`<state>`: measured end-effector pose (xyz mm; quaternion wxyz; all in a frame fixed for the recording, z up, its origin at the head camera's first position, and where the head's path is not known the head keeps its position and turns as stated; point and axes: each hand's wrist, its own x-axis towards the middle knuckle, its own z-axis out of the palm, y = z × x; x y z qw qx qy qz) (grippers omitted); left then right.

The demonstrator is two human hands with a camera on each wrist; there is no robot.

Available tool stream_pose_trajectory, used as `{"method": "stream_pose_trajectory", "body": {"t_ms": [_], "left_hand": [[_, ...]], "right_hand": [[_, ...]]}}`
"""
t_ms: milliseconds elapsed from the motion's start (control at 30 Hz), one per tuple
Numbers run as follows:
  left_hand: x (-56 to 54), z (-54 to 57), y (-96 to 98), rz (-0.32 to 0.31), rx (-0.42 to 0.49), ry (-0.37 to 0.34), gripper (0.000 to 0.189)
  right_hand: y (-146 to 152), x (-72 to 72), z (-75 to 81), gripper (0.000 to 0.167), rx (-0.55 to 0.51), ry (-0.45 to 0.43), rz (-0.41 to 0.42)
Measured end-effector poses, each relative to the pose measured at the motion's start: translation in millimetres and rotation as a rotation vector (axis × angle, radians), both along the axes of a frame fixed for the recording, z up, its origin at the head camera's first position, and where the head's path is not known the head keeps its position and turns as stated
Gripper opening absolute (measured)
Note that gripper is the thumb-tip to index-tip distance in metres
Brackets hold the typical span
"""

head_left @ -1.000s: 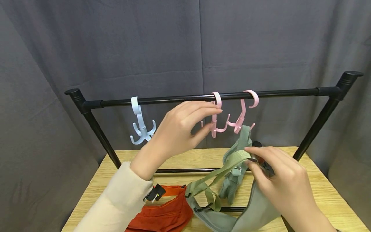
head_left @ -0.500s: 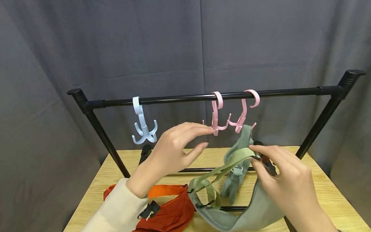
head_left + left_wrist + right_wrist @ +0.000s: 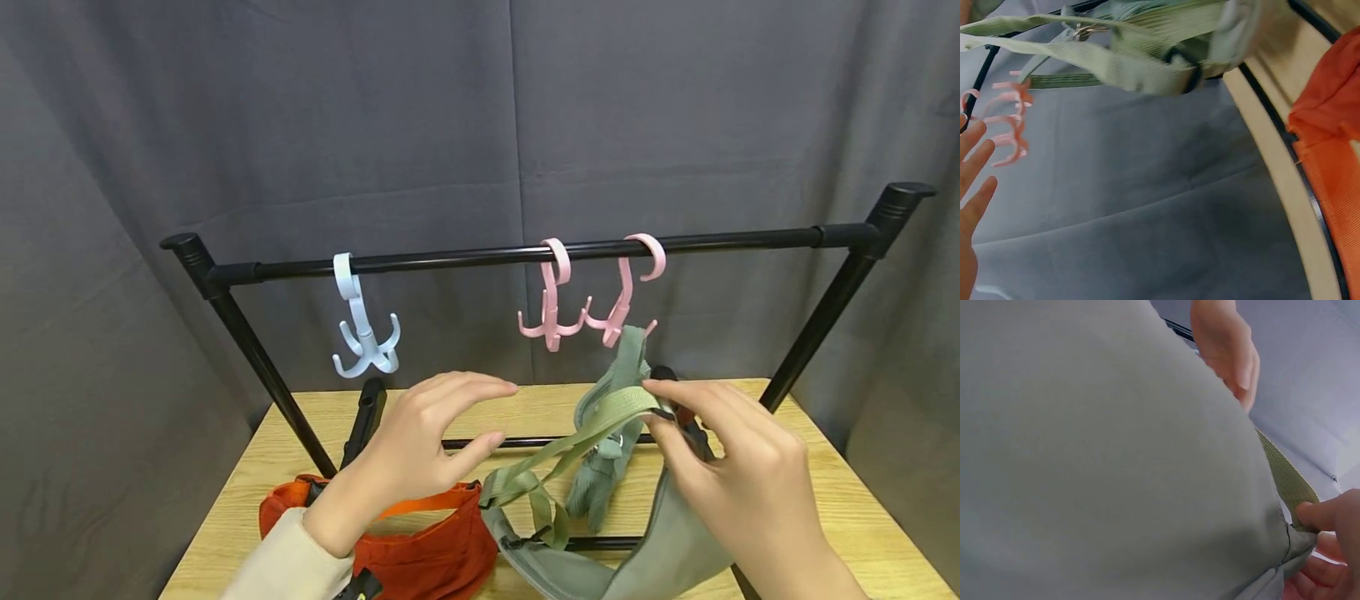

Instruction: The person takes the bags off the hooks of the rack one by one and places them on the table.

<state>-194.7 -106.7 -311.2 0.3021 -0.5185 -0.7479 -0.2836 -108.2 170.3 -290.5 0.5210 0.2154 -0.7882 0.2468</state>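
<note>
My right hand (image 3: 738, 458) pinches the upper corner of a sage green bag (image 3: 671, 533), where its light green webbing strap (image 3: 615, 408) joins. In the right wrist view, the grey-green bag panel (image 3: 1122, 456) fills most of the picture, with thumb and fingers at its corner. A darker green strap (image 3: 633, 350) from the bag rises to a prong of the right pink hook hanger (image 3: 618, 304). My left hand (image 3: 423, 433) holds nothing, fingers apart, above the orange-red waist bag (image 3: 442, 554). Left of the strap hangs a second pink hook hanger (image 3: 551, 312).
A black rack bar (image 3: 450, 258) crosses the view between two slanted posts. Toward its left end hangs a light blue hook hanger (image 3: 363, 333). The rack stands on a wooden table (image 3: 225, 533), with lower black bars across it and grey curtain (image 3: 420, 108) behind.
My left hand has moved away from the pink hangers, down and to the left. My right hand stays at the green bag's corner.
</note>
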Motion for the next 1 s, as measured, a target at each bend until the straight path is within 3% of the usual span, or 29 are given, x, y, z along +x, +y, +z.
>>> {"method": "stream_pose_trajectory", "body": {"t_ms": [267, 433, 733, 1000], "left_hand": [[8.1, -31.0, -10.5, 0.042, -0.030, -0.179, 0.043], [11.1, -49.3, -16.0, 0.076, -0.107, -0.305, 0.056], [15.8, -76.2, -23.4, 0.155, -0.201, -0.630, 0.073], [14.8, -97.4, -23.6, 0.150, -0.253, -0.759, 0.086]], "right_hand": [[-0.3, -2.4, -1.4, 0.039, -0.001, 0.013, -0.006], [1.0, -3.4, -2.1, 0.039, -0.008, 0.028, -0.012], [1.5, -3.6, 0.7, 0.038, -0.023, 0.029, -0.015], [0.6, -2.8, 4.2, 0.037, -0.030, 0.044, -0.021]]}}
